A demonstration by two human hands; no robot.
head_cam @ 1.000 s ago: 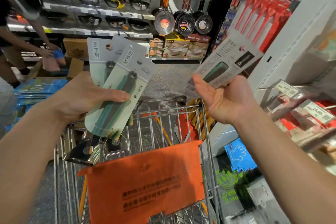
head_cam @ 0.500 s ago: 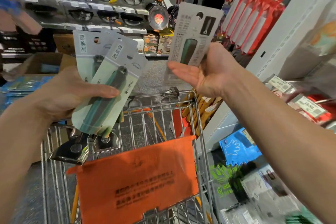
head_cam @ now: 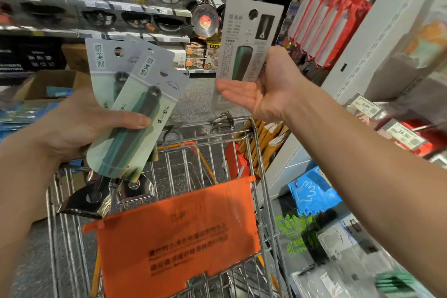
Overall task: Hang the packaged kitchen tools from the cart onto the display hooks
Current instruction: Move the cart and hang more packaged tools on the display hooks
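My left hand (head_cam: pixel 72 126) grips a fanned stack of grey-green carded kitchen tools (head_cam: pixel 135 109) with dark green handles, thumb across the front card, their metal heads hanging over the cart. My right hand (head_cam: pixel 263 89) holds one grey carded tool (head_cam: pixel 246 41) upright, back side towards me, its hang hole at the top. Both hands are above the wire shopping cart (head_cam: pixel 242 128). Display hooks with price tags (head_cam: pixel 401 135) stick out from the shelving on the right.
An orange flap (head_cam: pixel 179 230) covers the cart's child seat. Red-packaged tools (head_cam: pixel 331 22) hang at upper right. Blue and green glove packs (head_cam: pixel 312 193) hang low on the right. Pans fill the shelves ahead, and cardboard boxes (head_cam: pixel 48 82) sit on the floor at left.
My right hand has lifted its single card and turned it from tilted to upright. The left hand's stack has stayed about where it was. The view has shifted slightly left.
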